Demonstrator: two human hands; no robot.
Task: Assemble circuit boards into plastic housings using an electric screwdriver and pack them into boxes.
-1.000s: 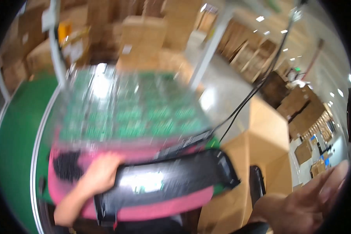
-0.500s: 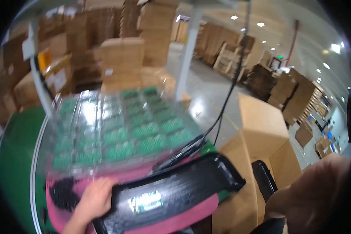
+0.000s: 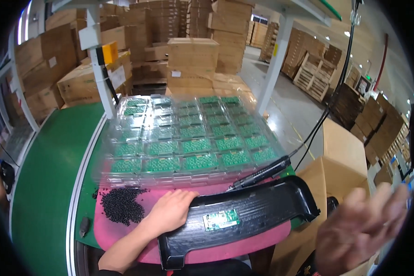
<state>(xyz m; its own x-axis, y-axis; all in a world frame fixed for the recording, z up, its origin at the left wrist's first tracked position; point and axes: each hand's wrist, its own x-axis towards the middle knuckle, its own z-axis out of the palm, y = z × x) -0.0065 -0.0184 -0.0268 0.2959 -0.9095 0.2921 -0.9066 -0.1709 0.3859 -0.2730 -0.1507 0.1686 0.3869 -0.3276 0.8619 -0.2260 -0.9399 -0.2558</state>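
A long black plastic panel (image 3: 257,212) with raised edges lies on a pink mat (image 3: 262,238). A small green circuit board (image 3: 221,220) sits inside it. My left hand (image 3: 174,209) is closed over the panel's upper left edge. At the right, my right hand (image 3: 361,230) is raised in front of a cardboard box, blurred, with its fingers apart and nothing visible in them. A black electric screwdriver (image 3: 262,173) lies just beyond the panel, its cable rising to the upper right. Beside my left hand is a pile of small black screws (image 3: 120,205).
Stacked clear plastic trays (image 3: 188,177) of green circuit boards stand behind the mat. An open cardboard box (image 3: 308,184) at the right holds another black part (image 3: 332,204). A green conveyor belt (image 3: 55,170) runs along the left. Metal posts (image 3: 275,60) flank the bench.
The view has swung left, so the bench appears farther right and sharper. My left hand still holds the panel. My right hand's fingers now show spread, in front of the box.
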